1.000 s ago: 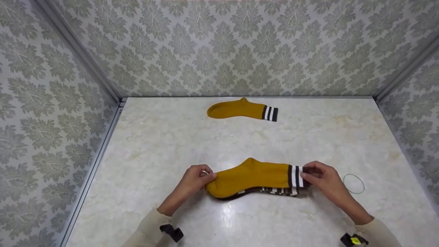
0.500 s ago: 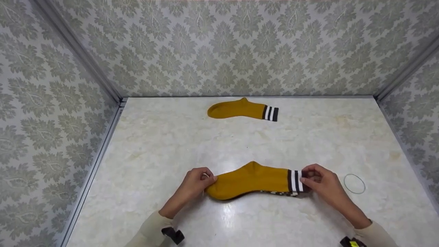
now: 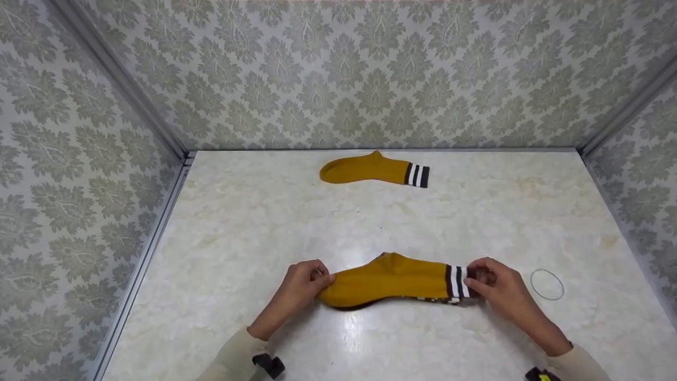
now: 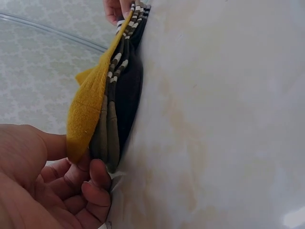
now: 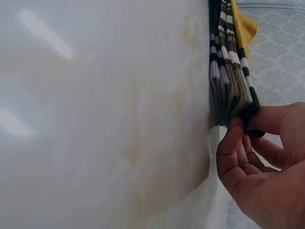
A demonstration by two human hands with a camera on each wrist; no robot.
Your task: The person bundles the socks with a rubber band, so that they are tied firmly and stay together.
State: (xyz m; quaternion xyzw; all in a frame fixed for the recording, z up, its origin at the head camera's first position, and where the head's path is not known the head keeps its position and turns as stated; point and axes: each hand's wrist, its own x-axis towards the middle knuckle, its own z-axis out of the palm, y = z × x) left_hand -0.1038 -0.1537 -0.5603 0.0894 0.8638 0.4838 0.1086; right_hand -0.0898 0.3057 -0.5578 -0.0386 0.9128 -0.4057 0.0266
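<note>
A mustard-yellow sock [image 3: 391, 278] with a black-and-white striped cuff lies over a stack of other socks near the front of the table. My left hand [image 3: 304, 286] pinches its toe between thumb and fingers. At the other end, my right hand [image 3: 500, 283] pinches the dark edge of the cuff. Beneath it, the left wrist view shows olive socks [image 4: 112, 133] with striped bands and a dark sock [image 4: 129, 95]. In the right wrist view the layered cuffs [image 5: 228, 81] of the stack hang together beside my right fingertips.
A second mustard-yellow sock [image 3: 365, 169] with the same striped cuff lies flat at the table's back edge. To the right of my right hand lies a thin greenish rubber band [image 3: 547, 284]. Patterned walls [image 3: 344, 74] enclose the pale marbled table [image 3: 254, 211] at the back and sides.
Both hands have come slightly toward the table's front with the yellow sock, which now covers more of the stack underneath. The far sock and the rubber band stay put.
</note>
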